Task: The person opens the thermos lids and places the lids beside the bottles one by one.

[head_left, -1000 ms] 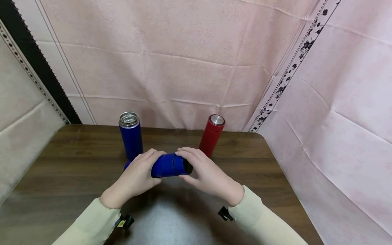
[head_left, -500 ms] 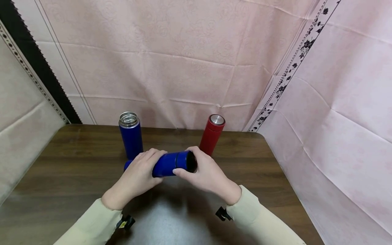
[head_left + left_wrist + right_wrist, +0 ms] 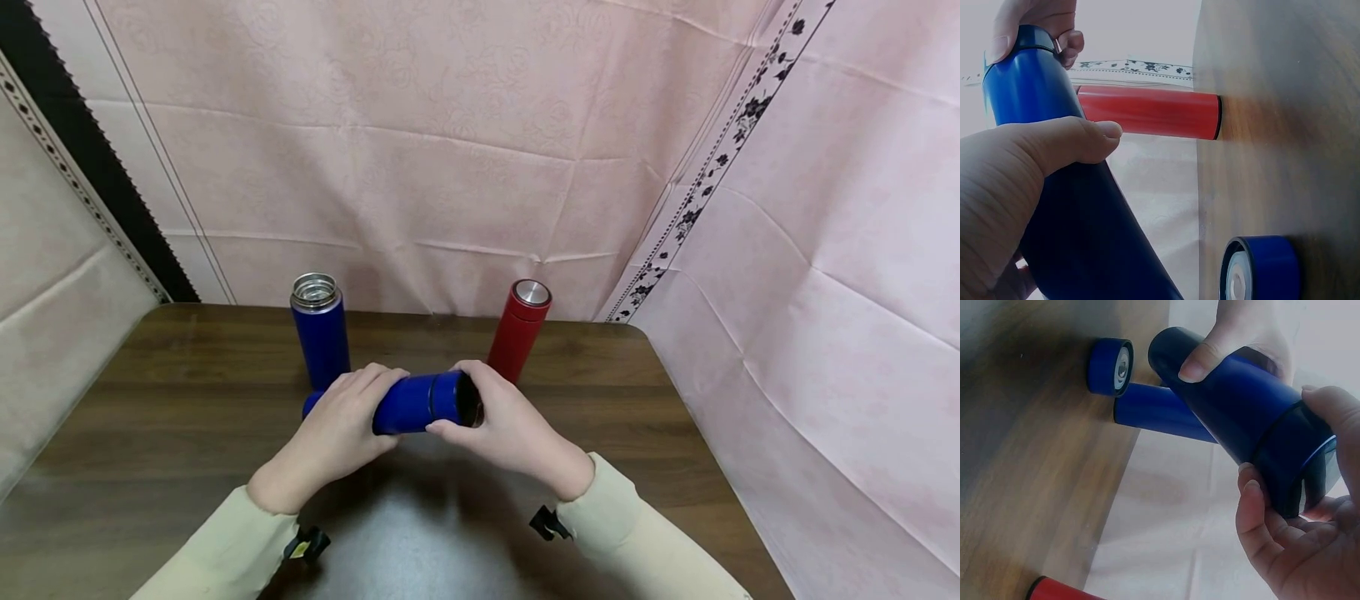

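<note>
A blue thermos point(image 3: 405, 404) lies tilted between my two hands above the table. My left hand point(image 3: 333, 425) grips its body, with the thumb point(image 3: 1094, 140) across the side in the left wrist view. Around the thermos's lid point(image 3: 450, 397) curl the fingers and thumb of my right hand point(image 3: 510, 425). A thin dark seam shows between lid and body. Behind my left hand stands a second blue thermos point(image 3: 322, 346), its steel mouth uncovered. A loose blue lid point(image 3: 1105, 365) sits on the table near that thermos's base, mostly hidden by my left hand in the head view.
A red thermos point(image 3: 520, 329) with a steel-topped lid stands upright behind my right hand. The brown wooden table point(image 3: 600, 417) ends at a pale pink cloth point(image 3: 450, 192) at the back, and more cloth point(image 3: 825, 275) hangs along the right side.
Over the last second my right hand has shifted its hold on the lid, its thumb now lower on the near side. The thermos's lid end has swung slightly right; the left hand barely moved.
</note>
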Motion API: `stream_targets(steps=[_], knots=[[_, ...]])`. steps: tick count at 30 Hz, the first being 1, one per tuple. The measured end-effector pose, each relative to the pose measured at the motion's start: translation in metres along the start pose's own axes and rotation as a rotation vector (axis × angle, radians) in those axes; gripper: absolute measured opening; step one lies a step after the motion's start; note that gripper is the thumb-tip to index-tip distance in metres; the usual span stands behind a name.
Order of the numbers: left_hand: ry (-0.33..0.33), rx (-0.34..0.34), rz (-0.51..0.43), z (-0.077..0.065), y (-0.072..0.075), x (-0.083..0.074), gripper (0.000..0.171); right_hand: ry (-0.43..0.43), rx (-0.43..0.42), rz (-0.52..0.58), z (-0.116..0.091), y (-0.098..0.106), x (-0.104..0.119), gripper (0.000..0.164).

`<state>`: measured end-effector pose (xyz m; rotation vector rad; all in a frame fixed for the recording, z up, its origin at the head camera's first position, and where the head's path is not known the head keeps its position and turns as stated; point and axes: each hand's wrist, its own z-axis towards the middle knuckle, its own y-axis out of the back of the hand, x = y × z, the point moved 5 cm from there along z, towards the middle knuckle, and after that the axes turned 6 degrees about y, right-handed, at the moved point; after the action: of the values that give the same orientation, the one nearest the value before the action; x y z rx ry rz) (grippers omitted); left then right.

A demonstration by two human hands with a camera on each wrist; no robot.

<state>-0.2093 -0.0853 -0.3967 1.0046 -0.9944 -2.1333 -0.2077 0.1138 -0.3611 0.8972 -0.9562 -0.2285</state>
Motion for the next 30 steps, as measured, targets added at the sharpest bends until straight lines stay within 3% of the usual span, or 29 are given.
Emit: stream_targets(steps=[19, 27, 30], knots=[[0.014, 0.026, -0.022, 0.0, -0.001, 0.004, 0.079, 0.18, 0.06, -0.098, 0.0, 0.001, 0.008, 0.064], [0.017, 0.074, -0.058, -0.001, -0.002, 0.005, 0.077, 0.376, 0.064, -0.371, -0.003, -0.004, 0.012, 0.068], [0.027, 0.09, -0.06, -0.001, -0.003, 0.006, 0.077, 0.4, 0.043, -0.423, -0.004, -0.005, 0.013, 0.068]])
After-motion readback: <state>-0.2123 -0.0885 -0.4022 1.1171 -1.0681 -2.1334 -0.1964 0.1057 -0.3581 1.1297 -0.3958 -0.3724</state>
